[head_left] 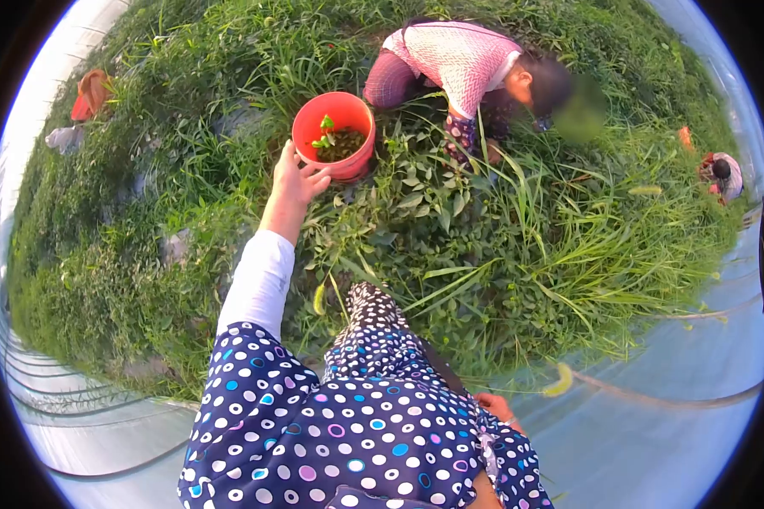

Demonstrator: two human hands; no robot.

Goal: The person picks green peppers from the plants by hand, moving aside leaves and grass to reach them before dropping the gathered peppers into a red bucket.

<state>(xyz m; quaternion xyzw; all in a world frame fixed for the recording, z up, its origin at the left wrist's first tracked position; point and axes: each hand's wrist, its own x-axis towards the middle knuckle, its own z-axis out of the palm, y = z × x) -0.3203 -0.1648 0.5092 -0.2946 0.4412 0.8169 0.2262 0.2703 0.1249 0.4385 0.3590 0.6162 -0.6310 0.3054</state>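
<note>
My left hand (pixel 295 185) reaches out with its fingers apart beside the red bucket (pixel 339 103), at the bucket's lower left side; nothing is held in it. Inside the bucket lie dark green pieces and a bright green sprig (pixel 323 134). My right hand (pixel 494 407) is low by my right side, next to the dotted garment (pixel 348 424). Its fingers are mostly hidden by the cloth, so what it holds, if anything, cannot be seen.
A co-worker (pixel 458 64) in a pink top crouches among the plants right of the bucket. Another person (pixel 725 176) is at the far right. An orange container (pixel 83 106) and a white bag (pixel 64 139) lie upper left. Tall grass (pixel 569 288) grows ahead; plastic sheeting (pixel 654 424) curves behind.
</note>
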